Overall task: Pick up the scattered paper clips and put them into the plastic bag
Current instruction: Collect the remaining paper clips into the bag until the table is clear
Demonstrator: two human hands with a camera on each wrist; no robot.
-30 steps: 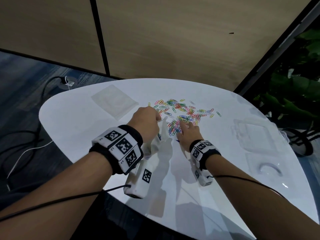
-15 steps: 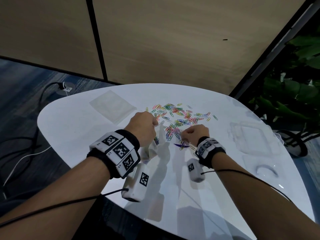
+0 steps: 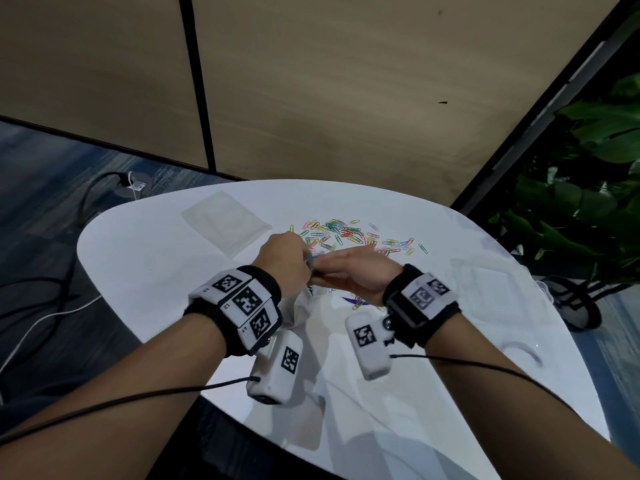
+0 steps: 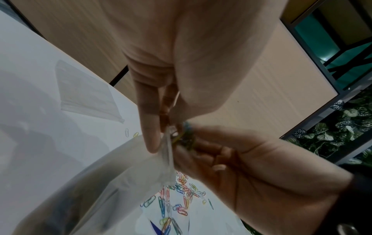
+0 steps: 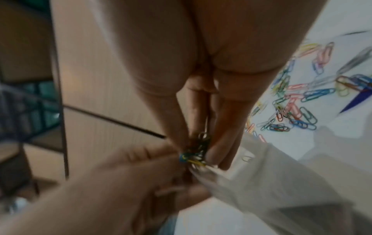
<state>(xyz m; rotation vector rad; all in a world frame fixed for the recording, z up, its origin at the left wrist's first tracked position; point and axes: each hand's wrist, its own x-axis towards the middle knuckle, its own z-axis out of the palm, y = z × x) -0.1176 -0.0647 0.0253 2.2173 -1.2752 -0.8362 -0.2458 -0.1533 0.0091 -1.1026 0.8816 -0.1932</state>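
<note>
The step in hand is the drop: a pinch of clips (image 5: pixel 196 156) sits at the mouth of the bag (image 4: pixel 141 171), not yet let go. The left hand (image 3: pixel 285 259) pinches the bag's top edge between thumb and fingers, so that the bag hangs down from it over the table (image 3: pixel 145 271). The right hand (image 3: pixel 353 271) meets it from the side, its fingers closed on a small bunch of coloured clips right at that edge, touching the left hand's fingertips. From the wrist views the bunch looks to be just above the opening; whether any clip is already inside I cannot tell, since the film is cloudy and the picture blurred.

Most of the pile (image 3: pixel 349 233) lies loose on the table beyond the hands, on the far side of the bag, with more clips on the near side, under the right hand. So the task seems to be early or midway.

The next move calls for the mouth to be held open wide enough, the right fingertips to pass below the rim, and only then to loosen, so that the bunch falls in rather than down the outside. A second flat bag (image 3: pixel 225 220) lies left of the pile, untouched.
</note>
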